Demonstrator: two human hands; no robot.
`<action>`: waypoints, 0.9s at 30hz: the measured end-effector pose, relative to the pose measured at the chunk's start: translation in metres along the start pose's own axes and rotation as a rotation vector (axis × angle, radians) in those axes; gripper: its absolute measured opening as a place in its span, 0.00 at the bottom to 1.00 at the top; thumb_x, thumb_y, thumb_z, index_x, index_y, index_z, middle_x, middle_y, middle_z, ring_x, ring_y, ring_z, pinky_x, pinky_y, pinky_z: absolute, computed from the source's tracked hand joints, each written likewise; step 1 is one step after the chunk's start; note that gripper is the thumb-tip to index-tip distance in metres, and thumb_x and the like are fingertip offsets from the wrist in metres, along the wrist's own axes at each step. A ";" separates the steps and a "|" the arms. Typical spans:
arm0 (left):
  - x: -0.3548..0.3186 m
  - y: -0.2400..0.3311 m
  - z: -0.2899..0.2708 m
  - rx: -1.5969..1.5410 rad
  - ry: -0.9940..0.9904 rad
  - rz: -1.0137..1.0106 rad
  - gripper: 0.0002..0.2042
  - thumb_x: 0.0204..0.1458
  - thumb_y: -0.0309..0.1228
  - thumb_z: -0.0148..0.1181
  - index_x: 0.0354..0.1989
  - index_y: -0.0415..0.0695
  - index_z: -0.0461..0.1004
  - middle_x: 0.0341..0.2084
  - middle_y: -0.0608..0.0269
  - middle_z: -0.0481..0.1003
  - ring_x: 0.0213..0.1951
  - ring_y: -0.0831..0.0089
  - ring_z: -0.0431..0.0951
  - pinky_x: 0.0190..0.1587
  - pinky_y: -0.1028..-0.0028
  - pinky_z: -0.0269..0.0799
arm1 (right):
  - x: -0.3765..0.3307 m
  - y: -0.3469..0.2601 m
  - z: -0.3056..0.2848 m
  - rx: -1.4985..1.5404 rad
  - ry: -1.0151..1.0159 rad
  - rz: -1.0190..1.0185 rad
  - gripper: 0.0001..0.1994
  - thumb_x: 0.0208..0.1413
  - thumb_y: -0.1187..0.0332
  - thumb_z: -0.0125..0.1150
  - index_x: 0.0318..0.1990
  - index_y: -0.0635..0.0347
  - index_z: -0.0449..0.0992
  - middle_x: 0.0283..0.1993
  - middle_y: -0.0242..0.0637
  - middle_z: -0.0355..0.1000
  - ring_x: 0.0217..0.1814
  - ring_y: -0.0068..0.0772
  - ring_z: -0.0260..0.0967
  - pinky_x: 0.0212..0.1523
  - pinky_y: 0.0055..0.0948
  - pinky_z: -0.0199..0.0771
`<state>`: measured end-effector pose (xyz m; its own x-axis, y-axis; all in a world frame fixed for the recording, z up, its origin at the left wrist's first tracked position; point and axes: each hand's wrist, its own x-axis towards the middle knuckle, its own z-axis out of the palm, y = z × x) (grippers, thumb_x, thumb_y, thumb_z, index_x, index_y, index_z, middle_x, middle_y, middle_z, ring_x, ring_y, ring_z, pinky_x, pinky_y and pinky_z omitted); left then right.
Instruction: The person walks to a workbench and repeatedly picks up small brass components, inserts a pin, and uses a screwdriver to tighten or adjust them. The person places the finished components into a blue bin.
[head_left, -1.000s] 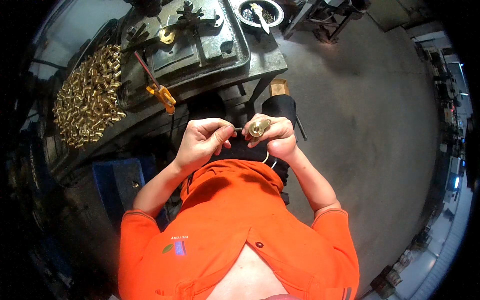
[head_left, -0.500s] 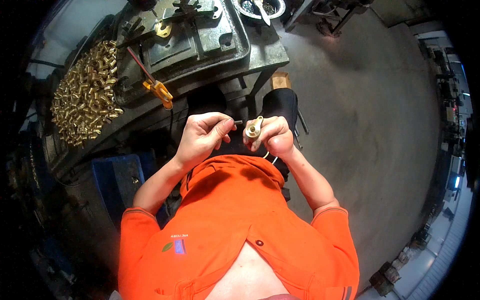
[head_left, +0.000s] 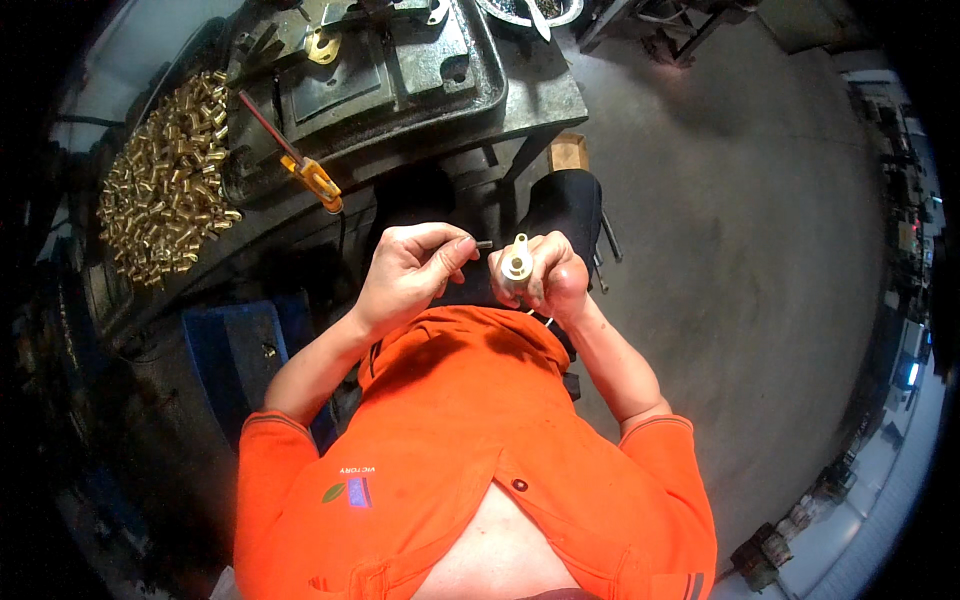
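Left hand (head_left: 405, 275) pinching small dark pin (head_left: 484, 244), right hand (head_left: 545, 280) clamped on brass fitting (head_left: 517, 266), both held over lap off counter (head_left: 520, 105) front edge; risk: pin slipping, dropping to floor (head_left: 740, 250).

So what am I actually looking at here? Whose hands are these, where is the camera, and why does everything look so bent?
The camera sits on the person's head and looks straight down, so you see the orange shirt and both forearms coming up from below. Its very wide lens bends straight edges near the rim. No robot is in view, only bare hands. The right hand grips a small brass fitting. The left hand pinches a small dark pin and points it toward that fitting. Ahead is a dark metal machine table, with an orange-handled tool lying at its edge. To the left lies a heap of brass parts. Below it stands a blue crate, and the grey floor spreads out on the right.
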<state>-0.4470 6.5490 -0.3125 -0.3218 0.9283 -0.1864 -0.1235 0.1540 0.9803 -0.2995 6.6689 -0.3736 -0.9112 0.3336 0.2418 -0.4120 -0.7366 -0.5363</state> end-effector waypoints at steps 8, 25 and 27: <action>0.009 -0.002 0.003 0.025 -0.003 -0.046 0.11 0.55 0.32 0.54 0.29 0.36 0.75 0.16 0.68 0.71 0.16 0.86 0.66 0.19 0.85 0.61 | 0.003 -0.001 -0.009 -0.057 -0.003 0.020 0.26 0.48 0.51 0.58 0.10 0.64 0.67 0.12 0.39 0.62 0.20 0.33 0.56 0.16 0.28 0.55; 0.008 0.015 0.004 0.052 -0.020 0.063 0.11 0.55 0.31 0.53 0.29 0.36 0.75 0.15 0.68 0.71 0.15 0.86 0.66 0.17 0.85 0.61 | 0.059 -0.101 0.009 -1.159 -0.273 -0.447 0.10 0.26 0.68 0.55 0.10 0.63 0.62 0.20 0.41 0.66 0.21 0.33 0.59 0.21 0.28 0.55; 0.007 0.012 0.003 0.043 -0.012 0.070 0.11 0.55 0.32 0.53 0.28 0.36 0.75 0.15 0.68 0.72 0.14 0.87 0.66 0.16 0.85 0.60 | 0.064 -0.109 0.019 -1.204 -0.281 -0.470 0.10 0.26 0.68 0.55 0.10 0.63 0.62 0.20 0.41 0.66 0.21 0.33 0.58 0.20 0.28 0.54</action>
<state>-0.4478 6.5581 -0.3019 -0.3169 0.9413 -0.1165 -0.0605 0.1025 0.9929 -0.3127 6.7591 -0.2848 -0.7120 0.1724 0.6807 -0.5612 0.4430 -0.6991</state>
